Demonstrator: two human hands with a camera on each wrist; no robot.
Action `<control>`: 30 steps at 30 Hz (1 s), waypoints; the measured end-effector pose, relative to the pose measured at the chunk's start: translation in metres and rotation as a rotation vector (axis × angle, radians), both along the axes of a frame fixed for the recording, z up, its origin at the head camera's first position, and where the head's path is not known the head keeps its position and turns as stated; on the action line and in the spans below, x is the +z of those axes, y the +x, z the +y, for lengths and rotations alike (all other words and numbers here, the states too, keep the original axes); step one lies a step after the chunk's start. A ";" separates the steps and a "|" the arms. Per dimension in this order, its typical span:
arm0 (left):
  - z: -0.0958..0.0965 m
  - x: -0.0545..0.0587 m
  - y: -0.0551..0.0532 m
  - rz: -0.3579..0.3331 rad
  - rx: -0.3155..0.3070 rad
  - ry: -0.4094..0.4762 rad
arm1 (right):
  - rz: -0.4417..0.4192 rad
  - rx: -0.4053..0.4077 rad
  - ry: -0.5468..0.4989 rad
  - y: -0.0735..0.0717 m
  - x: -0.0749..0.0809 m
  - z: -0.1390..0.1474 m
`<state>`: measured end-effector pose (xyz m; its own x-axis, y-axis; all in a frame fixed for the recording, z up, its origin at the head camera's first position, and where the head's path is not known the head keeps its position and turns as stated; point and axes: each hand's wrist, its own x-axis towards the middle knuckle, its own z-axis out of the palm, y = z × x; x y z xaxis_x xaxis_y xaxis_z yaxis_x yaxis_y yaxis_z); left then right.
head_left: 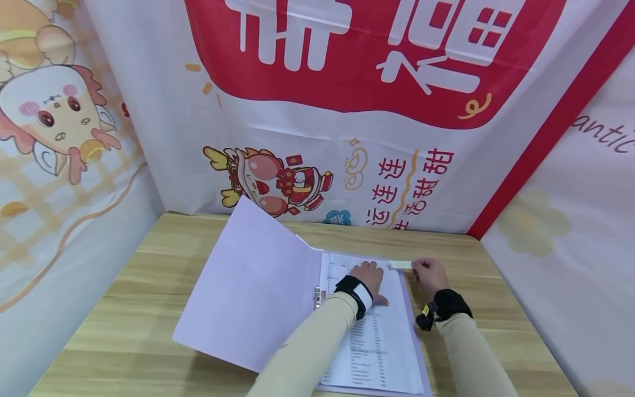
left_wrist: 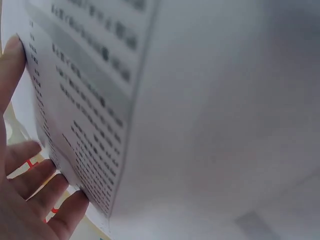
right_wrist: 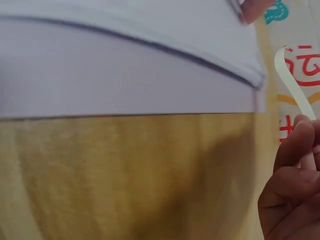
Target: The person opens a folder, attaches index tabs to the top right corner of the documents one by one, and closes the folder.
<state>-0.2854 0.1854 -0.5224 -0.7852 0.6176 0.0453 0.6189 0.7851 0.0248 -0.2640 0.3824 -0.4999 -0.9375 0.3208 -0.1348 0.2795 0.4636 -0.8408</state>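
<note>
A lilac ring binder [head_left: 248,292] lies spread on the table, its cover raised at the left. Printed sheets [head_left: 367,353] fill its right side, beside a metal clip [head_left: 317,298] at the spine. Fingers spread, my left hand [head_left: 368,278] rests on the upper part of the sheets; the left wrist view shows its fingertips [left_wrist: 75,210] against the printed page. Beyond the stack's right edge, my right hand [head_left: 430,275] pinches one end of a thin pale sticky strip [head_left: 401,264]. The strip's free end reaches left over the top right corner and curves in the right wrist view.
The wooden table [head_left: 119,325] extends on both sides of the binder. A printed cloth [head_left: 317,121] hangs along the table's back edge, with further cloth walls at left and right.
</note>
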 end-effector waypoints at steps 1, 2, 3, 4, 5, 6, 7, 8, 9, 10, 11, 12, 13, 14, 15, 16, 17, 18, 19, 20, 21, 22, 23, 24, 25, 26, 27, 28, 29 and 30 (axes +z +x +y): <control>0.001 0.001 0.000 0.005 0.003 -0.007 | -0.008 -0.010 -0.009 0.000 -0.003 0.000; 0.002 0.002 0.001 0.007 0.007 -0.015 | -0.016 -0.019 -0.018 0.000 -0.005 0.001; 0.004 0.003 0.001 0.006 0.012 -0.022 | -0.021 -0.025 -0.033 0.000 -0.008 0.001; 0.005 0.003 0.001 0.000 0.016 -0.027 | -0.024 -0.030 -0.043 0.000 -0.010 0.001; 0.006 0.003 0.001 -0.008 0.018 -0.030 | -0.026 -0.036 -0.053 -0.001 -0.012 0.001; 0.007 0.004 0.001 -0.017 0.019 -0.032 | -0.028 -0.040 -0.062 -0.001 -0.014 0.001; 0.008 0.005 0.001 -0.032 0.016 -0.034 | -0.026 -0.039 -0.069 -0.002 -0.015 0.001; 0.009 0.006 0.001 -0.050 0.013 -0.035 | -0.028 -0.041 -0.071 -0.003 -0.017 0.001; 0.010 0.007 0.002 -0.066 0.009 -0.037 | -0.031 -0.043 -0.071 -0.004 -0.018 0.002; 0.010 0.009 0.002 -0.083 0.004 -0.041 | -0.034 -0.048 -0.068 -0.004 -0.019 0.001; 0.010 0.011 0.003 -0.099 -0.001 -0.046 | -0.039 -0.049 -0.063 -0.005 -0.019 0.002; 0.011 0.013 0.003 -0.111 -0.005 -0.057 | -0.042 -0.048 -0.058 -0.005 -0.019 0.002; 0.011 0.015 0.004 -0.125 -0.009 -0.067 | -0.046 -0.047 -0.051 -0.005 -0.019 0.001; 0.011 0.017 0.005 -0.135 -0.011 -0.075 | -0.052 -0.049 -0.041 -0.005 -0.019 0.001; 0.012 0.018 0.005 -0.140 -0.014 -0.086 | -0.054 -0.049 -0.033 -0.005 -0.018 0.000; 0.012 0.020 0.006 -0.145 -0.016 -0.092 | -0.052 -0.045 -0.027 -0.004 -0.017 0.000; 0.012 0.021 0.006 -0.149 -0.017 -0.097 | -0.051 -0.041 -0.022 -0.004 -0.016 -0.001; 0.012 0.021 0.006 -0.152 -0.017 -0.098 | -0.048 -0.038 -0.015 -0.004 -0.016 -0.002; 0.013 0.021 0.006 -0.160 -0.020 -0.096 | -0.048 -0.038 -0.007 -0.003 -0.015 -0.003; 0.013 0.021 0.006 -0.165 -0.020 -0.092 | -0.047 -0.038 -0.004 -0.003 -0.015 -0.003; 0.014 0.020 0.006 -0.169 -0.021 -0.090 | -0.046 -0.041 -0.001 -0.003 -0.016 -0.004; 0.015 0.018 0.006 -0.172 -0.019 -0.081 | -0.043 -0.038 0.003 -0.003 -0.016 -0.004; 0.016 0.017 0.005 -0.175 -0.019 -0.080 | -0.044 -0.043 0.008 -0.003 -0.016 -0.004; 0.016 0.014 0.004 -0.174 -0.018 -0.081 | -0.040 -0.043 0.013 -0.003 -0.016 -0.005; 0.017 0.012 0.003 -0.169 -0.018 -0.085 | -0.037 -0.046 0.016 -0.004 -0.016 -0.005; 0.018 0.010 0.002 -0.160 -0.016 -0.088 | -0.036 -0.049 0.017 -0.004 -0.016 -0.006; 0.019 0.008 0.001 -0.152 -0.016 -0.095 | -0.035 -0.054 0.019 -0.004 -0.016 -0.006; 0.020 0.006 -0.001 -0.143 -0.015 -0.102 | -0.035 -0.054 0.023 -0.004 -0.015 -0.007; 0.020 0.005 -0.002 -0.139 -0.016 -0.112 | -0.036 -0.059 0.023 -0.004 -0.015 -0.007; 0.021 0.003 -0.003 -0.134 -0.017 -0.117 | -0.037 -0.060 0.028 -0.004 -0.014 -0.007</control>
<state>-0.2882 0.2059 -0.5193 -0.7691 0.6254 -0.1317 0.6291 0.7771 0.0170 -0.2679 0.3749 -0.5139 -0.9112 0.3800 -0.1589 0.3376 0.4681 -0.8166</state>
